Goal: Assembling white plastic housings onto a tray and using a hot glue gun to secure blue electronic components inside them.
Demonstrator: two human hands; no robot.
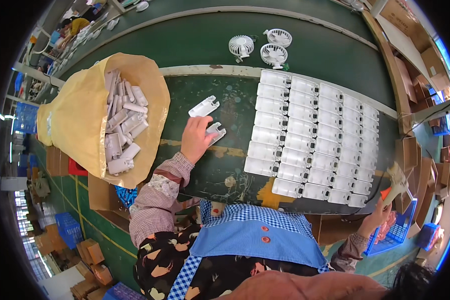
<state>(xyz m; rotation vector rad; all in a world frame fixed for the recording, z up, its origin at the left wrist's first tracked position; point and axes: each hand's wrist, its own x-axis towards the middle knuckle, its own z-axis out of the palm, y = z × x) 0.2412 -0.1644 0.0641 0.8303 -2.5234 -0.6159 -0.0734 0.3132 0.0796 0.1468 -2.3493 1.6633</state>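
My left hand [197, 137] is closed at the fingertips on a white plastic casing [216, 131], which lies low over the green tabletop. Just beyond it rests another white casing [204, 106], apart from the hand. At the far right, past the table's edge, my right hand [377, 216] grips a cream glue gun [397, 181] with an orange part by the fingers. Between the hands, white casings [305, 156] lie side by side in several slanting columns. To the left, a yellowish paper-lined bag [75, 117] gapes open, with loose white casings [127, 120] heaped inside.
Three small white fans [274, 54] lie on the green conveyor belt [200, 40] behind the table. Cartons [420, 185] and a blue crate [397, 232] stand at the right. Under the bag is a box with blue pieces [126, 196]. Another person [76, 25] sits far left.
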